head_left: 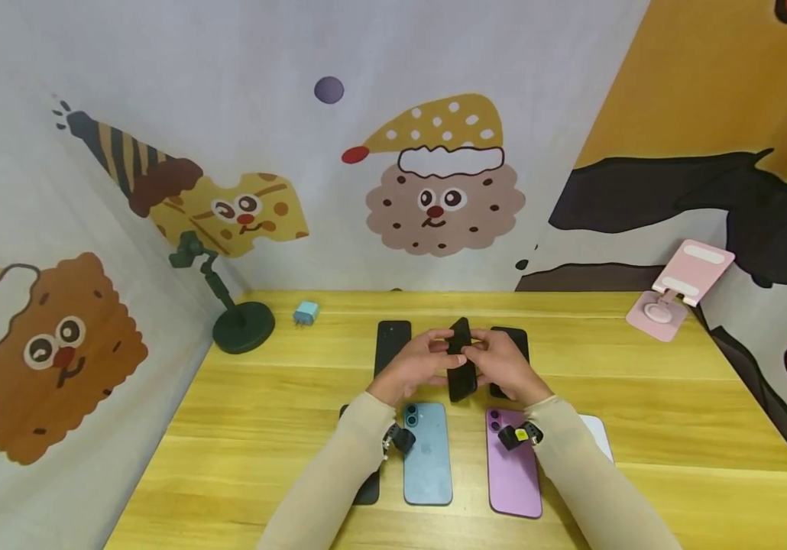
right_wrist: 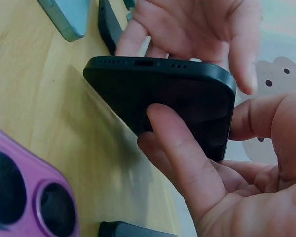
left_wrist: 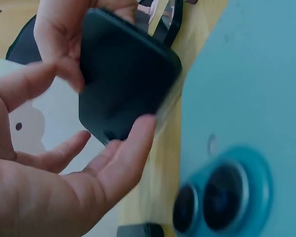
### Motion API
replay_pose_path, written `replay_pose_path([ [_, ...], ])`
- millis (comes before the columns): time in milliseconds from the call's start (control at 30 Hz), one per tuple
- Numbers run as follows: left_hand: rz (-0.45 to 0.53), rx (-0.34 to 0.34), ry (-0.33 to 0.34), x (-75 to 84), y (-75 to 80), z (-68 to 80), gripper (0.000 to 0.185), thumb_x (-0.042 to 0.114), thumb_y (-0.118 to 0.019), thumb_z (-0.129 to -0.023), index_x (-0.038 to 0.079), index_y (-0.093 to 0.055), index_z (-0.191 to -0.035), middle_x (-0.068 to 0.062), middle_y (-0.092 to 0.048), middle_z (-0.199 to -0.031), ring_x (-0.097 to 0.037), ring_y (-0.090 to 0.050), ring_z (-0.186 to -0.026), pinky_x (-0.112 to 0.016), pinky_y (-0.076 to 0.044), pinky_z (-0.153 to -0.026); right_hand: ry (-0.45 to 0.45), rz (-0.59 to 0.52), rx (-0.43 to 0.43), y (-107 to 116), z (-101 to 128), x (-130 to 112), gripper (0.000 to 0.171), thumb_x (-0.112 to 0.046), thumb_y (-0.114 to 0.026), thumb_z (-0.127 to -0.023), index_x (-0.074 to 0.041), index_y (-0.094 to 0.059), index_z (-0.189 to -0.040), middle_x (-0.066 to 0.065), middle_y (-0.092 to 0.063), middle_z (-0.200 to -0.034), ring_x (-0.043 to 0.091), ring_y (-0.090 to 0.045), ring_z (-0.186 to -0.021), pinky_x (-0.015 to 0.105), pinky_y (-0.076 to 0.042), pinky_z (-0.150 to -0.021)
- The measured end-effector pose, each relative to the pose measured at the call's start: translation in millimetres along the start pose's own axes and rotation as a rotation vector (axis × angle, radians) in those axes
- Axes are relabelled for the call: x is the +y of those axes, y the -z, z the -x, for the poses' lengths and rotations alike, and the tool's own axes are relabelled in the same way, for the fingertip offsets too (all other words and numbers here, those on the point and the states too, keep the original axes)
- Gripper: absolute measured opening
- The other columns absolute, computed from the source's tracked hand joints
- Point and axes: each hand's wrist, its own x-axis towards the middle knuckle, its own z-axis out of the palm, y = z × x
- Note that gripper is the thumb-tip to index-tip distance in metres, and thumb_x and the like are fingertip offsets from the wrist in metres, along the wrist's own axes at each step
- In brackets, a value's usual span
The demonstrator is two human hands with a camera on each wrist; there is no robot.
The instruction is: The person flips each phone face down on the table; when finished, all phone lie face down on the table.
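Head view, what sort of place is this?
Likely a staged tabletop booth: a wooden table enclosed by cartoon cookie backdrops, with phone stands and several phones, one black phone held in both hands.

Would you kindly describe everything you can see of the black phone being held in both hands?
The black phone is a slim matte slab with rounded corners; it may be in a dark case. The right wrist view shows a port slot flanked by small holes along one short edge. It is lifted off the wooden table, tilted, above the gap between the blue and purple phones. The left hand and right hand hold it from either side, the right thumb pressed on its broad face.
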Motion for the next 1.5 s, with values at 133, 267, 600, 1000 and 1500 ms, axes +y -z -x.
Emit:
replay_pose_path([
  [133, 0.027, 0.056, -0.023, -3.5, 7.8, -2.0, 0.058, 0.024, -0.073, -0.102, 0.014, -0.051, -0.155, -0.014, -0.058, -0.149, -0.029, -0.064, -0.130, -0.051, -0.058, -0.104, 0.010, 0.014, 0.031, 3.0, 3.9, -4.2, 0.054, -0.013, -0.055, -0.108, 0.007, -0.042, -0.157, 0.033, -0.068, -0.130, 0.036, -0.079, -0.090, 0.046, -0.066, -0.070],
  [267, 0.067, 0.072, -0.013, -6.2, 10.6, -3.4, 0.058, 0.021, -0.069, -0.104, 0.011, -0.047, -0.156, -0.014, -0.062, -0.143, -0.027, -0.068, -0.122, -0.047, -0.062, -0.097, 0.037, -0.016, 0.048, 3.8, 8.6, -8.5, 0.054, -0.010, -0.055, -0.108, 0.008, -0.042, -0.157, 0.035, -0.066, -0.133, 0.036, -0.080, -0.089, 0.047, -0.066, -0.070],
  [600, 0.136, 0.037, 0.017, -3.6, 8.4, -3.1, 0.053, 0.015, -0.068, -0.104, 0.010, -0.048, -0.152, -0.015, -0.070, -0.124, -0.026, -0.075, -0.103, -0.045, -0.065, -0.085, 0.097, -0.077, 0.033, 2.1, 14.2, -17.4, 0.052, -0.011, -0.055, -0.109, 0.006, -0.043, -0.156, 0.035, -0.062, -0.141, 0.040, -0.075, -0.110, 0.049, -0.066, -0.074],
  [1000, 0.025, 0.147, -0.014, -1.6, 12.4, -4.0, 0.059, 0.009, -0.070, -0.101, 0.011, -0.049, -0.156, -0.016, -0.062, -0.129, -0.024, -0.073, -0.101, -0.034, -0.065, -0.077, 0.070, 0.033, 0.098, 9.8, 8.6, -10.7, 0.057, -0.012, -0.066, -0.105, -0.001, -0.045, -0.157, 0.029, -0.068, -0.122, 0.024, -0.077, -0.086, 0.038, -0.066, -0.069],
  [1500, -0.106, 0.171, 0.005, -2.4, 8.9, -5.7, 0.063, 0.008, -0.072, -0.100, 0.008, -0.048, -0.158, -0.012, -0.061, -0.118, -0.022, -0.073, -0.100, -0.037, -0.065, -0.085, 0.018, 0.135, 0.137, 11.5, -11.7, 14.1, 0.059, -0.011, -0.070, -0.101, 0.000, -0.048, -0.155, 0.026, -0.071, -0.115, 0.023, -0.077, -0.079, 0.039, -0.066, -0.068],
])
